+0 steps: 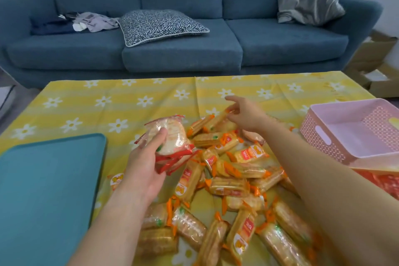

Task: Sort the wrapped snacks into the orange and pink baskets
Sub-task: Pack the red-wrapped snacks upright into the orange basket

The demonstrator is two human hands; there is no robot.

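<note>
1. Step in hand: mid-sort, by my read. A pile of orange-wrapped oblong cracker packets (226,179) lies loose on the yellow daisy-print tablecloth (86,101), centre to bottom centre of frame. Plenty unsorted.
2. Left hand (144,164), centre-left: thumb & fingers curled round a bunch of red-wrapped round rice-cracker packets (170,142), held just above the pile's upper-left edge.
3. Right hand (245,114), centre-right, reaches to the pile's far end. Index finger is out straight, other fingers bent down at one far orange-wrapped packet (218,120). Pinching or only touching: can't tell.
4. Pink perforated plastic basket (319,136) sits at right edge of frame. Inside looks mostly bare, w/ a yellow bit cut off by the frame.
5. Orange basket (371,181): prob. the orange-red patch just below the pink one, lower right. Only a sliver shows, past the right forearm & cut by the frame.
6. Next move, as I judge it: the red bunch has to cross the pile to a basket on the right, & the right hand needs a sure pinch on that far packet. Which colour goes in which basket isn't shown. Wrappers look slick, so the bunch could slip.
7. Hard to read: wrapper print is blurred & bottom packets are smeared. Whether the pink basket rests on the orange one is unclear. A teal flat tray (49,190), lower left, is cut off.
</note>
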